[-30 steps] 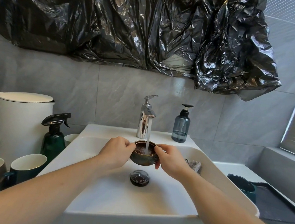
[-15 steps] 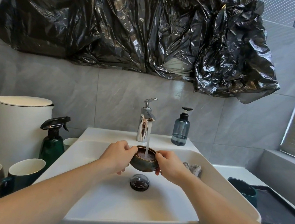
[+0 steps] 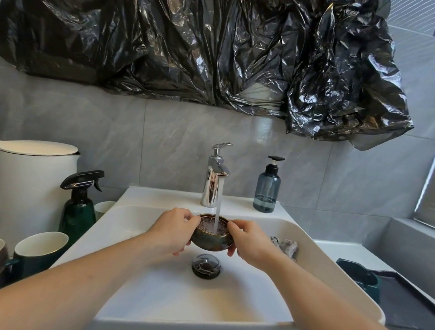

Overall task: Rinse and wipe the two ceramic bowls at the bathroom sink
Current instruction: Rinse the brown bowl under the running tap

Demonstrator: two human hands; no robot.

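Left hand [image 3: 172, 230] and right hand [image 3: 250, 240] grip the bowl [image 3: 211, 239] — upright, mouth up — under the faucet [image 3: 214, 175].

Small dark bowl [image 3: 211, 239] gripped at its sides by left hand [image 3: 172, 230] and right hand [image 3: 250, 240], under water stream [image 3: 218, 204] from chrome faucet [image 3: 214, 175], frothing inside. Below, drain stopper [image 3: 206, 266] in white sink [image 3: 308, 262]. Crumpled cloth [image 3: 284, 245] near right rim.

The near half of the basin [image 3: 199, 305] lies open. The faucet [image 3: 214, 176] and soap bottle [image 3: 267, 189] block the far side, the drain plug [image 3: 206, 266] sits mid-basin, and a cloth [image 3: 284, 245] lies by the right wall.
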